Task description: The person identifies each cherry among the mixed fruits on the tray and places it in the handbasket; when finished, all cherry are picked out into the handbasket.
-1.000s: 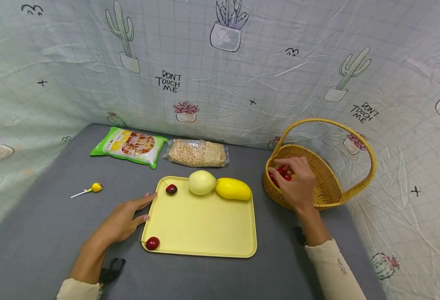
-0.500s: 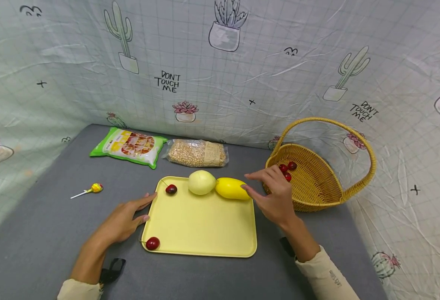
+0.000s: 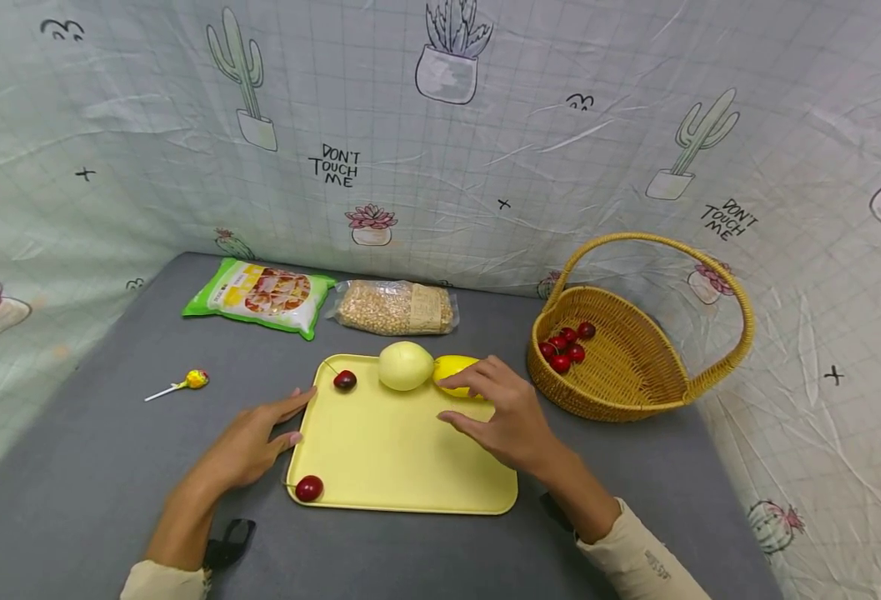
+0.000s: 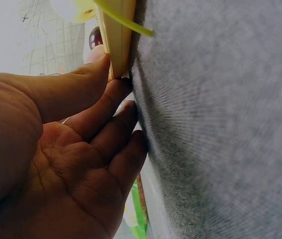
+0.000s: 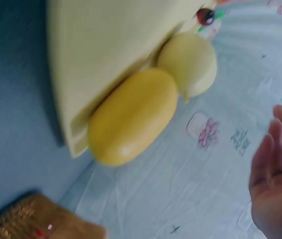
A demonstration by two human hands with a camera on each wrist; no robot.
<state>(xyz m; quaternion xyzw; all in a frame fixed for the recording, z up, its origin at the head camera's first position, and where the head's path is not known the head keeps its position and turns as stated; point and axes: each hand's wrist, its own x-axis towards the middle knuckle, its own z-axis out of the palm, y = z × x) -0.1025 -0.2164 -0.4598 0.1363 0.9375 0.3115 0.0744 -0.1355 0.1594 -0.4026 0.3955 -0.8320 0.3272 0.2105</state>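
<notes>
My left hand (image 3: 248, 442) rests at the left edge of the pale yellow tray (image 3: 402, 467), thumb and straight fingers touching its rim. In the left wrist view the thumb (image 4: 76, 92) lies against the tray's side. My right hand (image 3: 508, 417) is over the tray's right part, thumb and fingers spread apart with nothing between them. It partly hides a yellow oblong fruit (image 3: 451, 371). Beside that sits a pale, round yellow-green fruit (image 3: 406, 366). One dark cherry (image 3: 345, 381) lies in the tray's far left corner, another cherry (image 3: 308, 488) in its near left corner.
A wicker basket (image 3: 635, 358) with a tall handle stands to the right, several cherries (image 3: 563, 348) inside. Behind the tray lie a green-and-white food bag (image 3: 260, 296) and a clear bag of grains or beans (image 3: 395, 306). A lollipop (image 3: 196, 379) is at the left.
My right hand has come out of the basket and moved left over the tray, leaving the cherries visible. My left hand has stayed at the tray's edge.
</notes>
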